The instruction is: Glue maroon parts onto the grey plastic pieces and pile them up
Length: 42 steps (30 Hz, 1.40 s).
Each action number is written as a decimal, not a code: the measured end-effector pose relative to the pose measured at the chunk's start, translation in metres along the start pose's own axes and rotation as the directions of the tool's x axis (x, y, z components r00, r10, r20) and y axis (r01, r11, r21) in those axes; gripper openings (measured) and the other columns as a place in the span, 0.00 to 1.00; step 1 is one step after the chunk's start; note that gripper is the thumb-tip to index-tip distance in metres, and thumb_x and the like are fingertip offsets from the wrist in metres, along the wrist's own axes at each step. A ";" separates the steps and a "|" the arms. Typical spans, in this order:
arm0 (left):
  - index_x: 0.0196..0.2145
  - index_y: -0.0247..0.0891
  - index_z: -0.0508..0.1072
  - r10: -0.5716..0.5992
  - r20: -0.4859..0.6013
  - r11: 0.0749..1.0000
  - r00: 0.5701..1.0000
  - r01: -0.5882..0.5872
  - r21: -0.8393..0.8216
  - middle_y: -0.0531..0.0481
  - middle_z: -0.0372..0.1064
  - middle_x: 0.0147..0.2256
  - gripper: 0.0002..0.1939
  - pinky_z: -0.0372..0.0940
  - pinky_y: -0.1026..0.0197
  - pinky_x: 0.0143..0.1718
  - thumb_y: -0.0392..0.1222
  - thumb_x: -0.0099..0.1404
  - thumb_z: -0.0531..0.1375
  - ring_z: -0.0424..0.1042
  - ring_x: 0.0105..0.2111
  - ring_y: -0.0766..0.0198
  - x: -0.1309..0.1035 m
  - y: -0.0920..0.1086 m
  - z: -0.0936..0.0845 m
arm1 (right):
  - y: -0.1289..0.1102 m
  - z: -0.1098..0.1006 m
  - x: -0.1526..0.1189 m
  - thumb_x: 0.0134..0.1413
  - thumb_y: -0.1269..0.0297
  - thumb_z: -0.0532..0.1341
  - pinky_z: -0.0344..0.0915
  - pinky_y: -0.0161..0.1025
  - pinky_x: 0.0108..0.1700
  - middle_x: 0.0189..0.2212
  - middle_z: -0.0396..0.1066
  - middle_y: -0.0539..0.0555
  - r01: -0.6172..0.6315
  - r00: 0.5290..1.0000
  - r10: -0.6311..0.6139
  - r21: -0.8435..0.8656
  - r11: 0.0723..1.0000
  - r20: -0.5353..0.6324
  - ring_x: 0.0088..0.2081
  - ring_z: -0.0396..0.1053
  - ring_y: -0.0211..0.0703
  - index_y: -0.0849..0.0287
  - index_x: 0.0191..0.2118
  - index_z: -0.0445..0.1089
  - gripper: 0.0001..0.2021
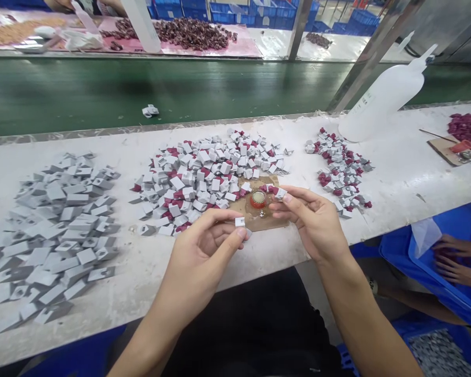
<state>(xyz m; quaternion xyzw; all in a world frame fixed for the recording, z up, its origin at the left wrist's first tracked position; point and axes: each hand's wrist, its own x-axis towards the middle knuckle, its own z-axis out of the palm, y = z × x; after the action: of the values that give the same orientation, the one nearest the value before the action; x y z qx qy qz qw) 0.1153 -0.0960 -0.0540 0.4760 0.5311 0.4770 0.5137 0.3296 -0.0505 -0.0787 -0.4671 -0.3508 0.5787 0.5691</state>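
Note:
Between thumb and fingers of my left hand (215, 243) is a small grey plastic piece (239, 222), held above the table's front part. My right hand (312, 214) pinches a grey piece with a dark red part (279, 193) on it, to the right of a small red-rimmed round container (258, 198). That container stands on a brown board (272, 222) wet with clear liquid. The two hands are apart. Behind them lies a heap of grey and dark red pieces (204, 167). Another heap, of plain grey pieces (58, 209), is at the left.
A smaller mixed heap (337, 167) and a white squeeze bottle (388, 94) are at the right. Behind the table (141, 285) runs a green conveyor (220, 89). Another person's hands (457, 259) reach into a blue bin (400, 246) at lower right.

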 end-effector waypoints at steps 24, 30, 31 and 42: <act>0.48 0.45 0.84 -0.097 -0.034 0.993 0.995 0.099 0.061 0.52 0.82 0.35 0.11 0.81 0.62 0.40 0.52 0.74 0.73 0.81 0.33 0.62 -0.021 -0.005 0.000 | -0.007 -0.018 0.002 0.51 0.63 0.84 0.84 0.29 0.38 0.36 0.88 0.51 -0.344 0.938 0.320 0.243 0.907 0.135 0.32 0.85 0.37 0.56 0.35 0.83 0.12; 0.49 0.46 0.84 -0.032 -0.075 0.990 0.997 0.041 0.135 0.51 0.82 0.38 0.14 0.79 0.63 0.39 0.56 0.75 0.73 0.82 0.36 0.60 -0.027 -0.016 -0.005 | -0.005 -0.018 -0.006 0.58 0.59 0.80 0.81 0.39 0.32 0.31 0.85 0.52 0.149 0.981 -0.179 -0.299 0.942 -0.074 0.32 0.83 0.45 0.55 0.46 0.88 0.12; 0.49 0.46 0.84 -0.017 -0.098 0.988 0.995 0.032 0.152 0.51 0.82 0.38 0.13 0.79 0.62 0.41 0.55 0.75 0.73 0.82 0.37 0.60 -0.029 -0.018 -0.004 | -0.005 -0.019 -0.008 0.60 0.60 0.78 0.81 0.40 0.34 0.33 0.86 0.53 0.208 0.963 -0.259 -0.406 0.890 -0.075 0.32 0.83 0.45 0.55 0.47 0.88 0.11; 0.55 0.51 0.79 0.422 -0.107 0.847 0.901 -0.349 0.401 0.52 0.76 0.48 0.13 0.72 0.54 0.48 0.35 0.78 0.68 0.76 0.44 0.58 -0.043 -0.040 -0.014 | 0.002 -0.024 -0.019 0.72 0.65 0.68 0.74 0.42 0.36 0.35 0.85 0.53 0.401 0.878 -0.446 -0.779 0.483 0.176 0.29 0.72 0.42 0.54 0.50 0.88 0.10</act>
<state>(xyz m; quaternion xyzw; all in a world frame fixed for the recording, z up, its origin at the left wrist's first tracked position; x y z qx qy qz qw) 0.1015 -0.1430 -0.0893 0.6139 0.5515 0.5044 0.2541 0.3502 -0.0723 -0.0856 -0.5837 -0.6600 0.1902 0.4330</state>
